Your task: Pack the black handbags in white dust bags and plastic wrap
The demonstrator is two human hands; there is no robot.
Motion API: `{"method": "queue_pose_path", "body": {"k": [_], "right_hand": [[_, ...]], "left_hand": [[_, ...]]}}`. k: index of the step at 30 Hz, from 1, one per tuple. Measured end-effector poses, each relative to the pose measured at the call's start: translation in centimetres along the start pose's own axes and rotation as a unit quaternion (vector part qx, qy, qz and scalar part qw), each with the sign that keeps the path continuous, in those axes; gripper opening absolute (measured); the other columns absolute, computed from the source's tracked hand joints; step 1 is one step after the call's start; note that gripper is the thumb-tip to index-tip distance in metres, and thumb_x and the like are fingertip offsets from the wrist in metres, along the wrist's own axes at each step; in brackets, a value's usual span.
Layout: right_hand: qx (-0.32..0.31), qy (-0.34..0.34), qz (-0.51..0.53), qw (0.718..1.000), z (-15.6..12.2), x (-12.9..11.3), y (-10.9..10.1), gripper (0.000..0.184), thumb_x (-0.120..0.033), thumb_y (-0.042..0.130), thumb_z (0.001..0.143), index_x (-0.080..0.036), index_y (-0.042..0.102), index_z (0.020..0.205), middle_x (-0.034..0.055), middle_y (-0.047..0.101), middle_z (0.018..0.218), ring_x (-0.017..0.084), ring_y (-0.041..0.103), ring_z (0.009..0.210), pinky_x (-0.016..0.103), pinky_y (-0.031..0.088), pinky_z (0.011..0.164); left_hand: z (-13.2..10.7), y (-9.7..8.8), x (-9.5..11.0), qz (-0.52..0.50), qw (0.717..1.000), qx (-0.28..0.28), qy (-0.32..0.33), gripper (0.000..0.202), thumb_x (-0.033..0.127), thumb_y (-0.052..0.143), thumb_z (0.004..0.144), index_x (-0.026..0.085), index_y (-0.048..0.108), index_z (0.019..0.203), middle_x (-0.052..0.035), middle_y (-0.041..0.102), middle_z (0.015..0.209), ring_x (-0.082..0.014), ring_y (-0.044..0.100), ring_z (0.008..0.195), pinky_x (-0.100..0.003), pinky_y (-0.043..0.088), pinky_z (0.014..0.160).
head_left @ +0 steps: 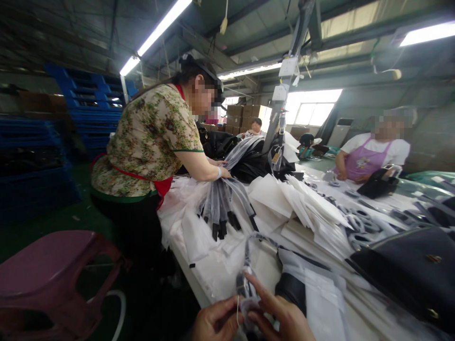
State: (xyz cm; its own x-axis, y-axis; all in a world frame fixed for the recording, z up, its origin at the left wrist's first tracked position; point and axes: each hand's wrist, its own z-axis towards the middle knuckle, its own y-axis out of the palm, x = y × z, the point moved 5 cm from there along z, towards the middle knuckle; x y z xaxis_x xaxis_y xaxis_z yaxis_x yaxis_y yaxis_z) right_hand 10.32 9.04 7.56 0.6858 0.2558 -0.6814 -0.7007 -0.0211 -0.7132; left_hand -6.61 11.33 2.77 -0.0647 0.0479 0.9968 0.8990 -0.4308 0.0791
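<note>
A black handbag (290, 290), partly covered by white wrapping sheet (322, 296), lies at the table's near edge. Its handle (248, 251), wrapped in clear film, arches up and comes down to a metal fitting (243, 286). My left hand (217, 321) pinches the lower end of the film wrapping (249, 305), where a thin white string (238, 308) hangs by the thumb. My right hand (279, 312) closes on the same wrapped end from the other side, its index finger stretched against the fitting. The exact grip points are partly hidden by my fingers.
Across the table, a co-worker (156, 137) handles a bundle of film-wrapped straps (222, 203). White sheets (302, 203) pile beyond my hands. A black bag (412, 270) lies right; another person (373, 151) sits behind. A red stool (53, 265) stands left.
</note>
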Motion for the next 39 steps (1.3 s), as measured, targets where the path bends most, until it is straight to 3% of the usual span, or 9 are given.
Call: {"method": "queue_pose_path", "body": {"k": [6, 12, 15, 17, 20, 24, 30, 35, 39], "right_hand": [[-0.028, -0.026, -0.132, 0.991, 0.7, -0.2, 1.4, 0.072, -0.025, 0.065, 0.083, -0.037, 0.040, 0.150, 0.0029, 0.079, 0.079, 0.026, 0.074, 0.068, 0.026, 0.053, 0.061], [-0.092, -0.048, -0.261, 0.960, 1.8, -2.0, 1.8, 0.089, -0.010, 0.064, 0.069, -0.032, 0.037, 0.151, 0.0060, 0.079, 0.073, 0.029, 0.074, 0.061, 0.025, 0.049, 0.052], [-0.105, -0.065, -0.290, 0.949, 2.3, -2.8, 1.9, 0.090, -0.008, 0.063, 0.065, -0.030, 0.041, 0.150, 0.0072, 0.077, 0.068, 0.029, 0.072, 0.054, 0.026, 0.044, 0.046], [-0.124, -0.056, -0.284, 0.949, 2.5, -2.8, 2.1, 0.090, -0.008, 0.061, 0.066, -0.030, 0.040, 0.151, 0.0079, 0.078, 0.071, 0.030, 0.073, 0.057, 0.026, 0.044, 0.047], [-0.144, -0.020, -0.234, 0.961, 2.5, -2.2, 2.5, 0.087, -0.008, 0.058, 0.071, -0.031, 0.037, 0.152, 0.0084, 0.080, 0.082, 0.030, 0.076, 0.068, 0.026, 0.046, 0.053], [-0.111, 0.005, -0.128, 0.986, 2.2, -1.7, 2.3, 0.089, -0.009, 0.058, 0.072, -0.032, 0.032, 0.154, 0.0054, 0.080, 0.088, 0.025, 0.076, 0.076, 0.023, 0.048, 0.061], [-0.106, 0.026, -0.078, 0.991, 2.3, -1.9, 2.1, 0.083, -0.016, 0.055, 0.075, -0.025, 0.032, 0.155, 0.0065, 0.079, 0.091, 0.027, 0.074, 0.082, 0.028, 0.049, 0.069], [-0.111, 0.030, -0.042, 0.993, 2.5, -1.6, 2.4, 0.077, -0.021, 0.055, 0.079, -0.026, 0.037, 0.153, 0.0058, 0.078, 0.092, 0.027, 0.074, 0.085, 0.030, 0.050, 0.072], [-0.099, 0.051, -0.012, 0.994, 2.2, -0.8, 2.9, 0.069, -0.022, 0.058, 0.078, -0.023, 0.048, 0.147, 0.0059, 0.078, 0.084, 0.027, 0.073, 0.079, 0.031, 0.051, 0.071]], "left_hand": [[0.2, -0.8, -2.7, -0.024, 0.999, 0.033, -0.023, 0.055, 0.061, 0.074, 0.075, 0.019, 0.077, 0.111, -0.0126, 0.074, 0.117, -0.0356, 0.067, 0.112, -0.042, 0.051, 0.102], [0.1, 0.2, -1.6, -0.038, 0.999, 0.004, -0.006, 0.050, 0.057, 0.072, 0.079, 0.017, 0.078, 0.108, -0.0141, 0.075, 0.112, -0.0342, 0.069, 0.107, -0.042, 0.053, 0.099], [0.0, 0.3, -1.8, -0.048, 0.998, 0.035, -0.027, 0.059, 0.054, 0.079, 0.072, 0.017, 0.074, 0.118, -0.0150, 0.073, 0.117, -0.0343, 0.068, 0.108, -0.038, 0.057, 0.092], [-0.2, 0.1, -2.1, -0.031, 0.997, 0.057, -0.037, 0.062, 0.052, 0.082, 0.069, 0.018, 0.072, 0.120, -0.0158, 0.071, 0.121, -0.0350, 0.067, 0.110, -0.036, 0.060, 0.086], [-0.3, -0.3, -2.0, 0.020, 0.998, 0.059, -0.020, 0.049, 0.053, 0.078, 0.073, 0.020, 0.078, 0.108, -0.0156, 0.072, 0.117, -0.0351, 0.066, 0.110, -0.034, 0.061, 0.082], [-0.3, -1.1, -0.7, 0.041, 0.995, 0.080, 0.042, 0.038, 0.051, 0.074, 0.078, 0.026, 0.079, 0.105, -0.0127, 0.074, 0.115, -0.0330, 0.066, 0.113, -0.038, 0.055, 0.097], [0.5, -1.4, -0.1, 0.117, 0.991, 0.006, 0.070, 0.038, 0.051, 0.062, 0.088, 0.023, 0.079, 0.107, -0.0138, 0.075, 0.114, -0.0299, 0.069, 0.110, -0.037, 0.052, 0.101], [0.8, -1.3, -1.4, 0.054, 0.998, 0.003, 0.015, 0.046, 0.059, 0.062, 0.085, 0.020, 0.078, 0.105, -0.0118, 0.077, 0.106, -0.0249, 0.074, 0.089, -0.028, 0.060, 0.074], [0.6, -1.5, -0.8, 0.114, 0.993, 0.008, 0.037, 0.025, 0.037, 0.066, 0.086, 0.021, 0.078, 0.101, -0.0081, 0.078, 0.101, -0.0226, 0.074, 0.093, -0.025, 0.059, 0.079]]}}
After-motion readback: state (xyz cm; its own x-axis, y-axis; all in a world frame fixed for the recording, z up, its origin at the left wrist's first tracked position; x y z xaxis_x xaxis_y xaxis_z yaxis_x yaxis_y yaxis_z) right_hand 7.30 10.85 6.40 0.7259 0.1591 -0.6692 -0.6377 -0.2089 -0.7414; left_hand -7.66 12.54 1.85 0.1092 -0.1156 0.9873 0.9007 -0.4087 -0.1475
